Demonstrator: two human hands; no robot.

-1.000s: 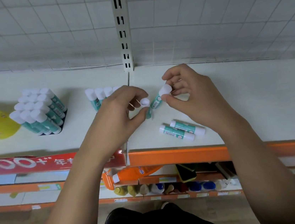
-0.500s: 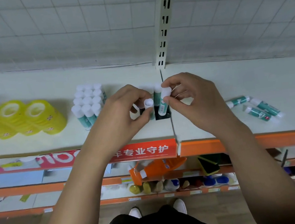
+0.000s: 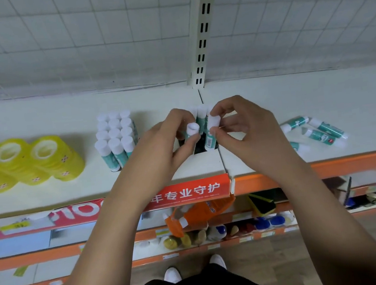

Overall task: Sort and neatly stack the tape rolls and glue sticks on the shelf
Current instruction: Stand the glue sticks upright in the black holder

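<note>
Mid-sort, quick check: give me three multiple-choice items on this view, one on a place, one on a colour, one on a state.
1. The loose glue sticks lie:
A. on the floor
B. on the shelf, right of the right hand
C. in a bin

2. The tape rolls are:
A. yellow
B. blue
C. black

3. The right hand:
A. lies flat
B. pinches an upright stick
C. hangs empty

Answers:
1 B: they lie flat on the white board at far right.
2 A: every roll is see-through yellow.
3 B: thumb and forefinger close on its white cap.
</note>
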